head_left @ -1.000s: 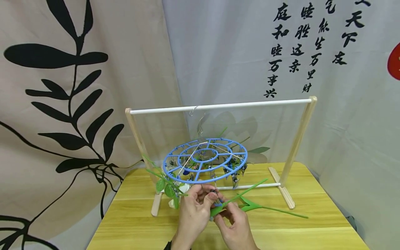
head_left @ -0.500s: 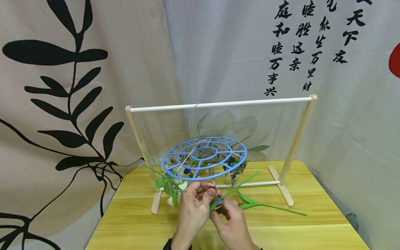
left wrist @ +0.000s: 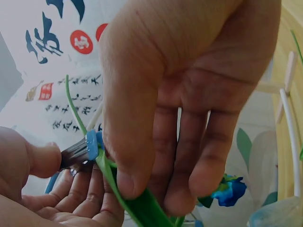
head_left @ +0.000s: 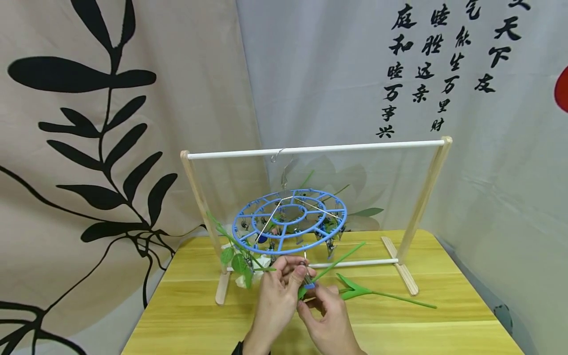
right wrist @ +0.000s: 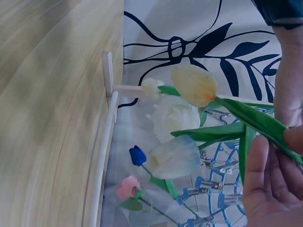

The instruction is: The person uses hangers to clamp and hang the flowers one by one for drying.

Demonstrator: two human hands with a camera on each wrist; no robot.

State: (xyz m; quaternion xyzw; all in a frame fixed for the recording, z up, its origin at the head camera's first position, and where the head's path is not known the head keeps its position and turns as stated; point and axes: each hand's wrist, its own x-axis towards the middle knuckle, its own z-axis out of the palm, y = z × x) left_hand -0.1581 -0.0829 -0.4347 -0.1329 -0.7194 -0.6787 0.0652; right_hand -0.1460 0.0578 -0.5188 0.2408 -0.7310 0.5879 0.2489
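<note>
Just under the front edge of the round blue hanging drying rack [head_left: 284,250], my left hand [head_left: 277,293] pinches the arms of a metal clip between thumb and fingers. The clip's blue tips [left wrist: 93,144] sit against a green tulip stem [head_left: 339,262]. My right hand [head_left: 330,315] pinches that tulip's green leaf [left wrist: 111,177] close below the clip. In the right wrist view a yellow tulip bloom [right wrist: 195,85] stands out from the hands, its leaf running between them. In the head view the bloom is hidden.
A wooden stand with a white bar [head_left: 355,147] carries the rack. Clips on it hold a white flower [right wrist: 176,118], a pink rose [right wrist: 128,187] and a blue bud [right wrist: 137,155]. Another green-stemmed piece [head_left: 355,292] lies on the wooden table [head_left: 199,320], right of my hands.
The tulip stem's free end has shifted left. The blue rack has swung and tilted slightly. My left hand keeps its pinch on the clip, and my right hand has stayed near it, slightly lower.
</note>
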